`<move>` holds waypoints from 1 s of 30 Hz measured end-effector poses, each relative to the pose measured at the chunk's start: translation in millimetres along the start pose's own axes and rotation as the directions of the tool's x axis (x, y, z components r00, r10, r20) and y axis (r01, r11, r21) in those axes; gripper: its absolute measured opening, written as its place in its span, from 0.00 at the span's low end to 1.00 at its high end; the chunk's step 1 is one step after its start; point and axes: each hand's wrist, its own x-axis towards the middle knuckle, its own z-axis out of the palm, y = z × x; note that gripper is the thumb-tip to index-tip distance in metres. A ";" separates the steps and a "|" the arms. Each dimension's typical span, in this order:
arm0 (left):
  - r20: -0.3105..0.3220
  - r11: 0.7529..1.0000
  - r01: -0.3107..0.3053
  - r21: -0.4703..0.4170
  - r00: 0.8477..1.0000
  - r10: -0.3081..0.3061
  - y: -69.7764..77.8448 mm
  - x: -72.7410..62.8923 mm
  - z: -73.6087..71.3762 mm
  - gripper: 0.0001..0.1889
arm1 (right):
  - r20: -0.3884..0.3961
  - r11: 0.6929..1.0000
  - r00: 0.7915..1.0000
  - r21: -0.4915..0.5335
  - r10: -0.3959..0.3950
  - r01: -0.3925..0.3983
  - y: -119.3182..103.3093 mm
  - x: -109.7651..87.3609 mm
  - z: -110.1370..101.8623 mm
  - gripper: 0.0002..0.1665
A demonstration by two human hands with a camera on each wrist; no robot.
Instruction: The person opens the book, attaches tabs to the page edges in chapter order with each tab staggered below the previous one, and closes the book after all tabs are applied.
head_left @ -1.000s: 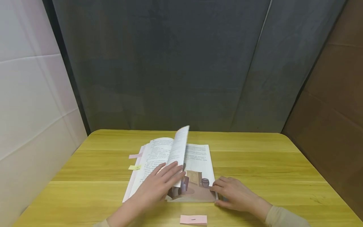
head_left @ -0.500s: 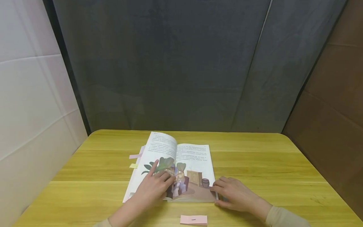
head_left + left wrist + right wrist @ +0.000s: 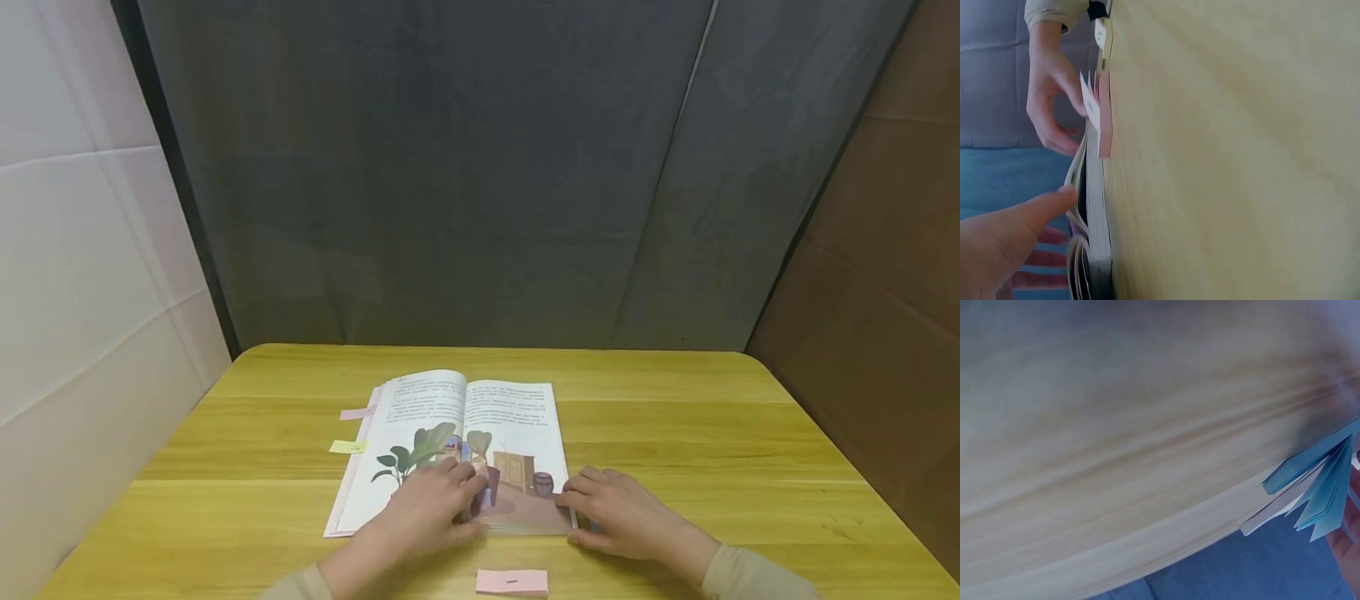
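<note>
An open book (image 3: 517,406) lies on the table, with an illustration across the lower half of both pages. My left hand (image 3: 435,500) rests on its lower middle by the fold, fingers bent, thumb near the bottom edge. From the left wrist view, that hand's thumb touches the curved page edges (image 3: 1075,215). At the lower right corner, my right hand (image 3: 615,512) rests with fingertips on the page margin and thumb apart below. The right wrist view catches only part of its fingers (image 3: 1350,534), behind fanned bluish strips (image 3: 1329,487) of paper.
A pink paper strip pad (image 3: 512,581) lies in front of the book. Pink (image 3: 356,413) and yellow tabs (image 3: 347,447) stick out from the book's left side. The wooden table (image 3: 697,433) runs back to a dark curtain (image 3: 465,192), with a light panel left and a brown one right.
A leaf turned from right to left and now lies down on the left pages, revealing the illustration. My left hand moved back toward the lower fold. The right hand stayed put.
</note>
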 end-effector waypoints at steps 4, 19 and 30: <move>-0.001 0.997 0.017 -0.071 1.000 -0.017 -5.3 0.1 -1.0 0.26 | -0.004 1.000 1.000 -0.005 0.000 0.000 -0.4 0.2 -0.9 0.24; -0.134 0.987 -0.069 -0.147 0.990 0.049 -12.1 -10.3 -4.9 0.23 | 0.004 1.000 1.000 0.001 0.020 -0.020 -0.1 -1.4 -1.5 0.28; -0.147 0.991 -0.126 0.042 0.980 0.131 -11.1 -13.0 -20.6 0.43 | -0.001 1.000 1.000 0.012 0.025 -0.025 -0.7 -2.4 -1.2 0.25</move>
